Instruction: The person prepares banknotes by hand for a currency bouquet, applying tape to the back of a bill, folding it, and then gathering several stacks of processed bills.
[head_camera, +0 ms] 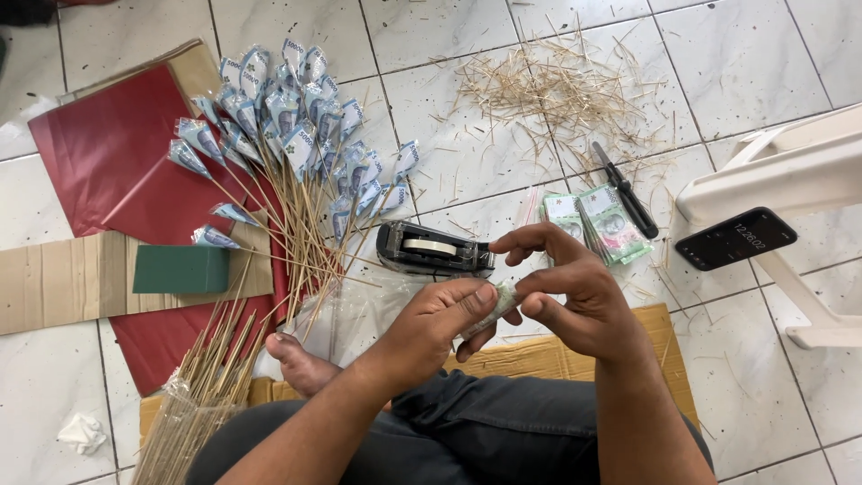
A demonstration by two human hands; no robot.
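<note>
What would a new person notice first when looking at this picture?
Probably the fan of folded banknotes on wooden sticks lying on the tiled floor at upper left. Next, at centre, the left hand and right hand together hold a rolled banknote, just before a black tape dispenser.

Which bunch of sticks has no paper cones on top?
The bare sticks bundled at bottom left, beside the foot. The fanned-out sticks above carry cones.
</note>
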